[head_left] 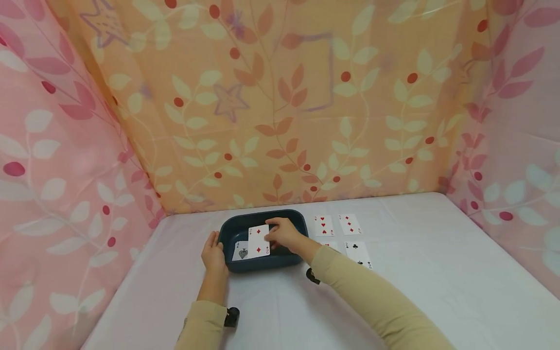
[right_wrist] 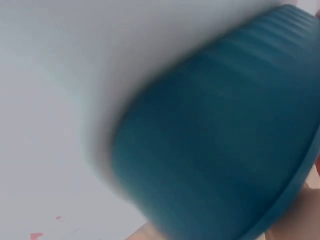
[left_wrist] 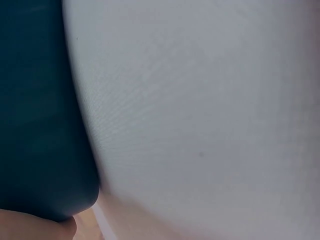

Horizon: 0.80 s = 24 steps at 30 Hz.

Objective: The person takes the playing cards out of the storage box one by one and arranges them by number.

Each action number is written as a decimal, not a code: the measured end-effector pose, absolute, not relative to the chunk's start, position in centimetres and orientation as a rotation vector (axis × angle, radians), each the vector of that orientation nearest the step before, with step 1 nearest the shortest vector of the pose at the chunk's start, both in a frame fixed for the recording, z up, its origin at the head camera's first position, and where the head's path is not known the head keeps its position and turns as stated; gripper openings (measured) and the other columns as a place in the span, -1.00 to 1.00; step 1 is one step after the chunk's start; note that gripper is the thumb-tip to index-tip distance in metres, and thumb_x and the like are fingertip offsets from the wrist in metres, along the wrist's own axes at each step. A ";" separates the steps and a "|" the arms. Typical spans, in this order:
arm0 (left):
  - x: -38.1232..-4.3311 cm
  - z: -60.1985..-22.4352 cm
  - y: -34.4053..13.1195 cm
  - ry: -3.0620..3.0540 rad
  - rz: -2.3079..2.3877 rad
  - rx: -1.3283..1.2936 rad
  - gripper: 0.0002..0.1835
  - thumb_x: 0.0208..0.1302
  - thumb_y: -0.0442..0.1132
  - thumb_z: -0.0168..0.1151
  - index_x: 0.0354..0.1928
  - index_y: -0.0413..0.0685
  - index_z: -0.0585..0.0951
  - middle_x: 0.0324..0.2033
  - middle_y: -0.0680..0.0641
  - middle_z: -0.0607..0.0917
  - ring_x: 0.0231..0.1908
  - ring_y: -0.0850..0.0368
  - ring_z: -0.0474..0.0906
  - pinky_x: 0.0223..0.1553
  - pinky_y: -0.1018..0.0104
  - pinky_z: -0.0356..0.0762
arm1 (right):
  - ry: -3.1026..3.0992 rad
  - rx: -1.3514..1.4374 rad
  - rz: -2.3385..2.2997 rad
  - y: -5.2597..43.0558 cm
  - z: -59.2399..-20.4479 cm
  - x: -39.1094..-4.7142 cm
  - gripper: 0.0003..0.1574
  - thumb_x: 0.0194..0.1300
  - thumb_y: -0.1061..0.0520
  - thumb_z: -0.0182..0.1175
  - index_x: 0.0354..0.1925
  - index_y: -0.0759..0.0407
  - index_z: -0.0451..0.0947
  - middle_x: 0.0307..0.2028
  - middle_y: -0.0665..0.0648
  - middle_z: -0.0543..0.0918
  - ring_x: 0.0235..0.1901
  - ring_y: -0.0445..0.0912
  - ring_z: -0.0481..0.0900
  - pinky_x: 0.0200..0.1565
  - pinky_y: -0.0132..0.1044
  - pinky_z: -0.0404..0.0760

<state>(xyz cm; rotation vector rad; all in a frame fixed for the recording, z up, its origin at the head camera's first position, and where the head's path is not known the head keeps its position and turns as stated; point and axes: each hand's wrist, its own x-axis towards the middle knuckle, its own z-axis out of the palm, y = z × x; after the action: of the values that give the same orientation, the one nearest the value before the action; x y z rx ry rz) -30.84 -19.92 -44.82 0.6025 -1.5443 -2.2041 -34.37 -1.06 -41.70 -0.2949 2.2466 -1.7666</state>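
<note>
A dark blue plastic basin (head_left: 262, 265) sits on the white-covered table. My left hand (head_left: 213, 255) rests against the basin's left side, its fingers stretched along the outer wall; a digit touches the basin's corner in the left wrist view. Over the inside of the basin, my right hand (head_left: 285, 234) pinches a two of diamonds playing card (head_left: 258, 241) by its right edge. Partly covered by that card, an ace of spades card (head_left: 240, 251) lies on the basin's floor. The right wrist view is mostly filled by the basin's ribbed outer wall (right_wrist: 210, 135), somewhat blurred.
Right of the basin lie a three of hearts (head_left: 323, 226), a three of diamonds (head_left: 350, 224) and a two of clubs (head_left: 358, 253). Another card (head_left: 331, 245) is mostly hidden behind my right wrist. Patterned fabric walls (head_left: 280, 97) surround the table's back and sides.
</note>
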 end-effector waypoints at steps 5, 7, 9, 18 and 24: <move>-30.7 -44.6 -20.0 -1.546 -2.214 0.606 -0.42 0.42 -0.58 -0.30 0.47 -0.27 0.12 0.42 -0.19 0.22 0.42 0.03 0.08 0.39 0.29 0.03 | 2.207 -0.249 -1.901 0.7 -41.3 -34.7 -0.32 0.18 0.44 0.26 0.28 0.38 0.38 -0.43 0.14 0.67 -0.59 -0.15 0.52 -0.55 -0.36 0.60; -30.7 -44.5 -20.0 -1.549 -2.215 0.607 -0.42 0.42 -0.58 -0.30 0.47 -0.27 0.12 0.42 -0.19 0.22 0.42 0.03 0.08 0.39 0.28 0.03 | 2.199 -0.220 -1.930 1.4 -41.0 -34.8 -0.32 0.17 0.44 0.26 0.27 0.36 0.40 -0.43 0.13 0.66 -0.57 -0.15 0.52 -0.56 -0.36 0.60; -30.8 -44.5 -20.0 -1.547 -2.224 0.608 -0.42 0.42 -0.58 -0.30 0.47 -0.27 0.12 0.42 -0.19 0.22 0.43 0.02 0.08 0.40 0.28 0.02 | 2.213 -0.195 -1.929 2.1 -40.8 -34.8 -0.33 0.18 0.42 0.27 0.27 0.34 0.41 -0.43 0.12 0.66 -0.56 -0.14 0.52 -0.54 -0.35 0.61; -31.0 -44.8 -20.2 -1.558 -2.234 0.624 -0.42 0.43 -0.57 -0.27 0.48 -0.23 0.12 0.43 -0.16 0.22 0.43 0.05 0.07 0.40 0.27 0.02 | 2.225 -0.110 -1.882 4.4 -40.1 -34.3 -0.30 0.22 0.38 0.26 0.32 0.29 0.37 -0.34 0.15 0.67 -0.46 -0.10 0.55 -0.44 -0.33 0.65; -31.0 -44.8 -20.2 -1.562 -2.230 0.627 -0.41 0.43 -0.57 -0.27 0.48 -0.23 0.12 0.43 -0.15 0.22 0.43 0.05 0.06 0.40 0.26 0.01 | 2.222 -0.105 -1.864 5.5 -40.1 -34.0 -0.30 0.24 0.38 0.24 0.33 0.29 0.34 -0.33 0.16 0.66 -0.45 -0.10 0.54 -0.43 -0.35 0.64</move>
<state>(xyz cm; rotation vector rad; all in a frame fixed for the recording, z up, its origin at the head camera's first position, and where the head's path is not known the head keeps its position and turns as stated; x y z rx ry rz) -30.99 -20.20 -44.79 0.6270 -1.5615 -2.2301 -33.98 5.50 -40.15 -0.1054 2.2222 -1.8642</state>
